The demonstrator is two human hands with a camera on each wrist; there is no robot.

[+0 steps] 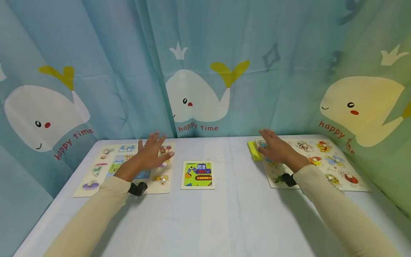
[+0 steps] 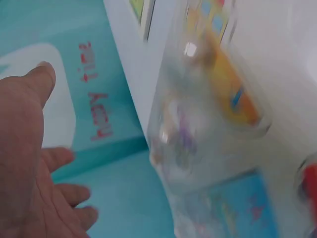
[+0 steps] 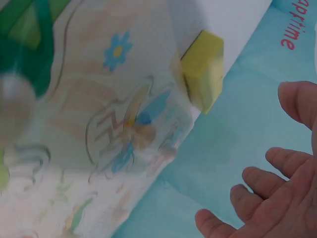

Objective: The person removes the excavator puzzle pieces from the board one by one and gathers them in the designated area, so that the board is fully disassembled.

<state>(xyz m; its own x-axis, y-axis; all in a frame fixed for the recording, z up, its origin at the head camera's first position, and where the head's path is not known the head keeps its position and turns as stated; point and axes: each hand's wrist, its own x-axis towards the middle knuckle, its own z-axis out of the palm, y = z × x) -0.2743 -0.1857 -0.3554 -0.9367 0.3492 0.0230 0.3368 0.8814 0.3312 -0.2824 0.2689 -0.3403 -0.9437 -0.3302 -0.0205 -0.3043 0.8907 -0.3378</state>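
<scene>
Above the right part of a wooden peg puzzle board [image 1: 93,169], my left hand [image 1: 146,155] is held with fingers spread, gripping nothing. My right hand [image 1: 277,150] hovers over the left edge of a second peg board with insect pieces [image 1: 334,171], its fingers extended and holding nothing. Beside that hand lies a yellow-green block [image 1: 254,151], also visible as a yellow block [image 3: 203,69] in the right wrist view. Between the two boards sits a small square excavator picture puzzle [image 1: 198,175]. Knobbed pieces such as a yellow vehicle [image 2: 230,89] appear blurred in the left wrist view.
A pale cloth covers the table [image 1: 212,221]. Behind it hangs a blue curtain [image 1: 128,103] with printed whales, meeting the table's back edge. Dark wrist cameras [image 1: 138,189] are strapped at both wrists.
</scene>
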